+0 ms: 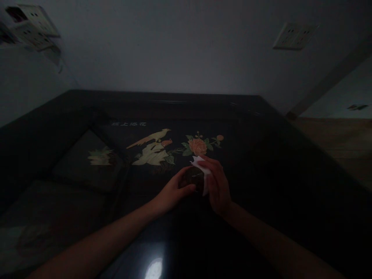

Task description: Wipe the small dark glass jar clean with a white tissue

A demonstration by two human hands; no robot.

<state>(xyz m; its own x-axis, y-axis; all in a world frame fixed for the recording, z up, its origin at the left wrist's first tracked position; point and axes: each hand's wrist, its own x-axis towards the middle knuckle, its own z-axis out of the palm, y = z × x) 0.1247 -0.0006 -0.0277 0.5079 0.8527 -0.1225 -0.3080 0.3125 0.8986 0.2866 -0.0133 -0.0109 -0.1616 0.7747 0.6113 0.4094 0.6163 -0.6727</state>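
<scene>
In the dim head view my left hand (174, 192) wraps its fingers round a small dark rounded object (193, 177) above the black table (276, 170). My right hand (216, 185) pinches a white tissue or cloth (202, 166) against the right side and top of that object. What the dark object is I cannot make out. Both hands hover over the table's inlaid picture of a bird (152, 149) and a flower (198, 146).
The glossy black table fills most of the view, with a light reflection (154, 267) near its front edge. Wall sockets (293, 35) sit on the grey wall behind, others (31, 27) at upper left. Wooden floor (343, 139) shows at right.
</scene>
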